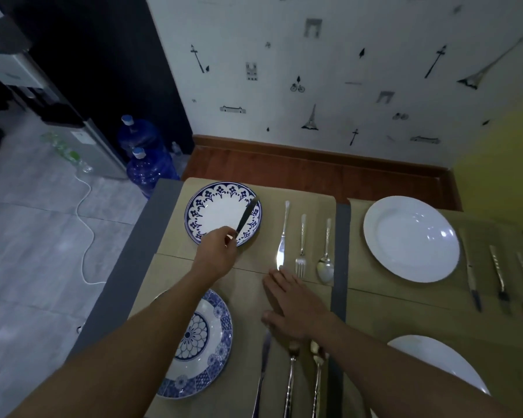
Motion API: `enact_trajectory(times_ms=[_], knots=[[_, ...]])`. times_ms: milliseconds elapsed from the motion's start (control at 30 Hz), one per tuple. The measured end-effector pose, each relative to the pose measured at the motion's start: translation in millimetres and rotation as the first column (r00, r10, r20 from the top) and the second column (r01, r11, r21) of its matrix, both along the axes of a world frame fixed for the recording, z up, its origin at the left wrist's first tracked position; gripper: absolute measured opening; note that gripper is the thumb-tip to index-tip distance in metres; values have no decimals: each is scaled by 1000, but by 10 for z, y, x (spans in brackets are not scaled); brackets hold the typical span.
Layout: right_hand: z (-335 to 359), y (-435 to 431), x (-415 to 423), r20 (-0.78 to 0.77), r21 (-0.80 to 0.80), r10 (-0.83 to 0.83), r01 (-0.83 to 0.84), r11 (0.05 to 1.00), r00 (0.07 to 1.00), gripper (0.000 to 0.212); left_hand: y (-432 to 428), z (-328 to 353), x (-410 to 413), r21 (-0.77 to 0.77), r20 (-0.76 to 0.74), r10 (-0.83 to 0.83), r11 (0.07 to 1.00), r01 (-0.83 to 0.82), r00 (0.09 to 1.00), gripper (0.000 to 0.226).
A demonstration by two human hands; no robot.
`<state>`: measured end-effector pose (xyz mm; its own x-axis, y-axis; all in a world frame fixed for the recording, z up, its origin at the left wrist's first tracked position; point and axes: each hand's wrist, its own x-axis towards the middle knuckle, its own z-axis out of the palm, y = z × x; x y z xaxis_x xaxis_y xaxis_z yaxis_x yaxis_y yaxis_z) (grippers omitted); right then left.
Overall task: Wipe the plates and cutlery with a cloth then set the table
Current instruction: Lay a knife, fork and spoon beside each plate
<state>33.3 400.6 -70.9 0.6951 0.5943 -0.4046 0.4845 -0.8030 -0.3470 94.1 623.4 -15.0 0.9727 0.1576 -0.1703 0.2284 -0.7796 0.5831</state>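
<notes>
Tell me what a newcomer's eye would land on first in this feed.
First, the left hand pinching a dark utensil that slants over the blue-patterned plate at far left. Next, the right hand lies flat on the placemat, its fingertips at the tip of the knife, which lies beside a fork and a spoon. Then there is the big white plate on the right.

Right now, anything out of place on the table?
One thing: a dark utensil slants over the far blue-patterned plate, pinched by the left hand, while that setting's knife, fork and spoon lie in a row beside it. Nothing looks spilled or broken.
</notes>
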Motion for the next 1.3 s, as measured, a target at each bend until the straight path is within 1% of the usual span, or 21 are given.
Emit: enact_trajectory(times_ms=[133, 267, 367, 500, 667, 833, 1000, 1167, 1300], knots=[[81, -344, -28, 25, 16, -82, 81, 997, 996, 83, -378, 75, -121, -75, -15, -14, 997, 13, 1000, 16], [125, -815, -129, 14, 0, -186, 186, 983, 982, 84, -818, 97, -223, -138, -55, -42, 990, 34, 998, 7], [167, -1204, -244, -9, -7, -270, 270, 963, 963, 85, -1176, 97, -310, -164, -71, -97, 983, 84, 993, 8], [205, -1775, -436, -15, -33, -381, 380, 924, 925, 82, -1687, 110, -458, -206, -116, -166, 968, 140, 979, 9], [245, -2516, -718, 15, -68, -501, 500, 863, 866, 80, -2323, 130, -668, -215, -165, -285, 945, 247, 944, 13], [315, -3204, -988, 65, -105, -588, 591, 799, 806, 78, -2926, 145, -837, -237, -165, -325, 930, 282, 931, 12], [287, -3756, -1245, 74, -89, -706, 710, 698, 704, 76, -3486, 156, -981, -233, -186, -363, 919, 318, 913, 15], [256, -4209, -1440, 62, -99, -775, 777, 622, 628, 73, -3961, 80, -1091, -239, -225, -443, 889, 391, 868, 15], [183, -4576, -1571, 98, -143, -812, 816, 560, 575, 74, -4305, 29, -1196, -271, -244, -476, 870, 412, 845, 12]])
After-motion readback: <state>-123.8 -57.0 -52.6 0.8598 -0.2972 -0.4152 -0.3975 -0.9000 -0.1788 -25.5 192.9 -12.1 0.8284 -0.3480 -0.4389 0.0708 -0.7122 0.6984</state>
